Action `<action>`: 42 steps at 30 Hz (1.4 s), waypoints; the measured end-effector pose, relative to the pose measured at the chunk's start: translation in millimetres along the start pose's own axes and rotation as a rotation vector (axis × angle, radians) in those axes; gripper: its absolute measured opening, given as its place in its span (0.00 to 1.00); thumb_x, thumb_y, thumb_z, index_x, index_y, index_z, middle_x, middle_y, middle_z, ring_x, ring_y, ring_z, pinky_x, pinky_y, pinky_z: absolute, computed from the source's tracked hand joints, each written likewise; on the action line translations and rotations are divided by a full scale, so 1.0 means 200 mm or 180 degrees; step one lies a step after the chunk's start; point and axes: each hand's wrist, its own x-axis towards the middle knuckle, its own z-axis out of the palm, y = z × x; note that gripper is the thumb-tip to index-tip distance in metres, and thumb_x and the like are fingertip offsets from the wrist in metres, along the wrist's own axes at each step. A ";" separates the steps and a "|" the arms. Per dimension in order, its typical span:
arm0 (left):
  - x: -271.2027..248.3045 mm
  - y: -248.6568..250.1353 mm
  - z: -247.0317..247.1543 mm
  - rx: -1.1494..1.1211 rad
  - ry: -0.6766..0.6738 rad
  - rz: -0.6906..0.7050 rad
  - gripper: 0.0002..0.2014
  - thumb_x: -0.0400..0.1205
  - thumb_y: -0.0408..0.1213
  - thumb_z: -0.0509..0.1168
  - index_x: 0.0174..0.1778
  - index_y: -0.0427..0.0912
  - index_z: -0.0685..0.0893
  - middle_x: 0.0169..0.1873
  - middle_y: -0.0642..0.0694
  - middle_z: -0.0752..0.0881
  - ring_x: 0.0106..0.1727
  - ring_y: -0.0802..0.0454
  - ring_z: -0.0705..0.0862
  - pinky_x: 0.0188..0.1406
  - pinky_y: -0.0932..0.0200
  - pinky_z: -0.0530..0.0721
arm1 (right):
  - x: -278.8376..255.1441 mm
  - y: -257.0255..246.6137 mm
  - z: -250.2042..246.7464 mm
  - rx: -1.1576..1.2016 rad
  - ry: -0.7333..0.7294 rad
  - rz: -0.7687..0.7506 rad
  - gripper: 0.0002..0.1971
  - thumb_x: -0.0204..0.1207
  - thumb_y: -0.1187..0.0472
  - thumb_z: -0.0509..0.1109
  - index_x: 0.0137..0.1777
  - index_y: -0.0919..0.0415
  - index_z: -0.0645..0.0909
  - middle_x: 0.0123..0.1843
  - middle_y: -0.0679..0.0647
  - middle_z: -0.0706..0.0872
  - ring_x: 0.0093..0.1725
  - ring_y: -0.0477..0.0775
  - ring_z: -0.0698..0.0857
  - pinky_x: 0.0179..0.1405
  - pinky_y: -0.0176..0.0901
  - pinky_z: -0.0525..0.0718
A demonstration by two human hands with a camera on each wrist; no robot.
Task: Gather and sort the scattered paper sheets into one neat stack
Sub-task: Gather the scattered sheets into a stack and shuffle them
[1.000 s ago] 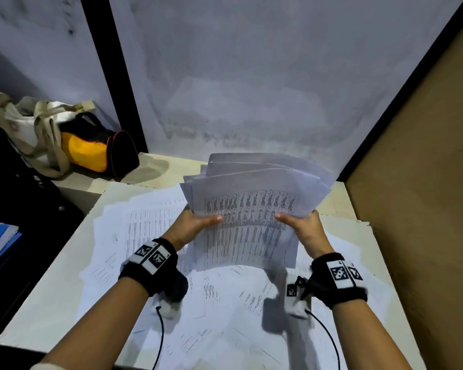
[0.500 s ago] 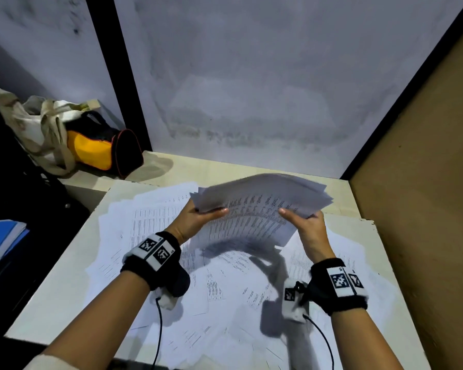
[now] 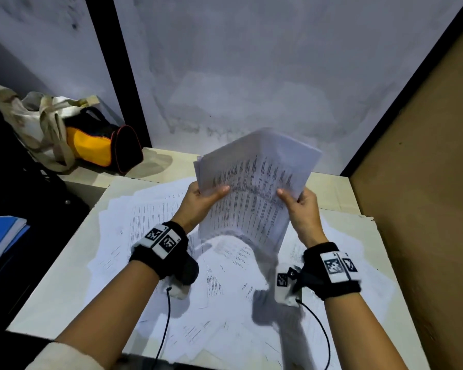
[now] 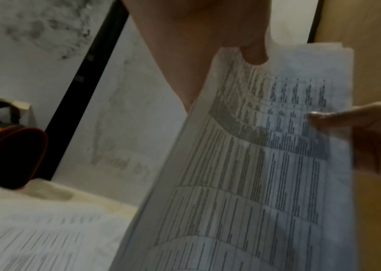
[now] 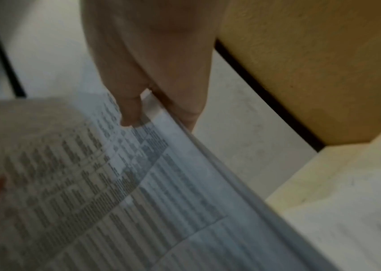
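Observation:
A stack of printed paper sheets (image 3: 254,182) stands nearly upright above the table, printed side toward me and leaning a little right. My left hand (image 3: 206,198) grips its left edge, thumb on the front. My right hand (image 3: 300,206) grips the right edge the same way. The left wrist view shows the stack (image 4: 254,165) with my thumb on its top left. In the right wrist view the stack (image 5: 115,192) is pinched between thumb and fingers. More printed sheets (image 3: 171,263) lie scattered over the table (image 3: 51,284) beneath.
A black and yellow bag (image 3: 102,145) and a beige cloth bag (image 3: 35,121) sit on the ledge at back left. Blue books (image 3: 0,236) lie at far left. A brown board (image 3: 425,182) walls the right side, a grey wall the back.
The stack has swung from tilted almost flat to nearly upright and risen a little, and its fanned edges now lie closer together. Both hands keep their grip on its sides.

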 end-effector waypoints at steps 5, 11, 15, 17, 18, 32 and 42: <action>0.00 -0.05 -0.05 -0.0162 -0.0028 0.0022 0.25 0.59 0.53 0.79 0.49 0.53 0.79 0.40 0.57 0.88 0.44 0.66 0.87 0.53 0.58 0.86 | -0.02 0.00 -0.07 0.0216 0.0062 -0.0063 0.12 0.68 0.73 0.74 0.47 0.58 0.82 0.36 0.44 0.90 0.39 0.39 0.88 0.41 0.32 0.85; 0.03 -0.04 0.00 -0.0104 -0.0026 0.0070 0.15 0.74 0.33 0.72 0.48 0.56 0.76 0.45 0.56 0.84 0.41 0.76 0.84 0.46 0.71 0.82 | -0.02 -0.04 -0.02 0.0049 -0.0031 0.0000 0.09 0.68 0.68 0.75 0.43 0.54 0.82 0.42 0.52 0.87 0.46 0.56 0.86 0.52 0.49 0.85; 0.02 -0.06 -0.03 -0.0158 0.0095 0.0131 0.14 0.71 0.37 0.71 0.48 0.56 0.78 0.42 0.59 0.87 0.43 0.72 0.85 0.47 0.70 0.84 | -0.03 -0.03 -0.04 0.0218 -0.0171 -0.0018 0.07 0.70 0.64 0.73 0.46 0.53 0.82 0.41 0.47 0.90 0.44 0.46 0.88 0.50 0.41 0.86; 0.00 -0.15 -0.03 -0.0019 0.0034 -0.0163 0.11 0.74 0.39 0.71 0.49 0.54 0.79 0.43 0.59 0.89 0.48 0.64 0.86 0.56 0.54 0.84 | -0.05 0.06 -0.04 0.0026 -0.0250 0.0324 0.10 0.72 0.64 0.72 0.50 0.50 0.81 0.48 0.48 0.88 0.50 0.48 0.87 0.58 0.48 0.83; -0.02 -0.19 -0.03 0.0084 0.0000 -0.0339 0.10 0.76 0.41 0.70 0.51 0.53 0.78 0.47 0.56 0.88 0.53 0.57 0.85 0.62 0.46 0.81 | -0.06 0.12 -0.04 -0.0131 -0.0301 0.0490 0.12 0.72 0.62 0.72 0.54 0.50 0.80 0.52 0.49 0.87 0.55 0.50 0.86 0.63 0.52 0.80; 0.06 -0.46 -0.10 0.1178 0.0153 -0.0745 0.16 0.83 0.40 0.61 0.31 0.39 0.70 0.21 0.46 0.68 0.23 0.51 0.66 0.24 0.60 0.63 | -0.11 0.43 -0.55 -0.0913 0.1028 0.1847 0.28 0.75 0.62 0.72 0.72 0.69 0.68 0.72 0.67 0.72 0.64 0.63 0.78 0.42 0.38 0.79; 0.04 -0.57 -0.20 0.1368 0.0391 -0.0992 0.18 0.83 0.40 0.60 0.27 0.42 0.68 0.21 0.46 0.68 0.23 0.51 0.66 0.26 0.60 0.65 | -0.35 0.79 -0.59 -0.2145 0.1446 0.3080 0.52 0.69 0.46 0.75 0.81 0.65 0.45 0.82 0.67 0.55 0.76 0.71 0.66 0.71 0.64 0.71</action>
